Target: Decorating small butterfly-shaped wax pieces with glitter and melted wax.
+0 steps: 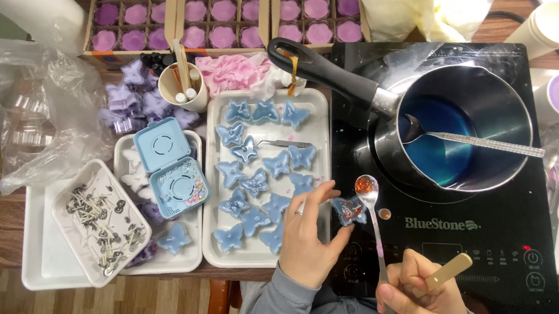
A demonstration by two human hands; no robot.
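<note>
My left hand (310,236) pinches a blue butterfly-shaped candle (349,209) at its left side, holding it just above the black cooktop (465,230). My right hand (417,291) grips a long metal spoon (373,222) and a flat wooden stick (449,270). The spoon's bowl, heaped with orange glitter, hovers at the candle's upper right edge. Glitter specks lie on the candle.
A white tray (319,119) holds several blue butterfly candles and tweezers (285,143). A steel saucepan (462,129) of blue liquid with a spoon sits on the cooktop. At left are a tray of wicks (99,220), an open blue case (170,167), purple moulds and boxes of purple candles (219,15).
</note>
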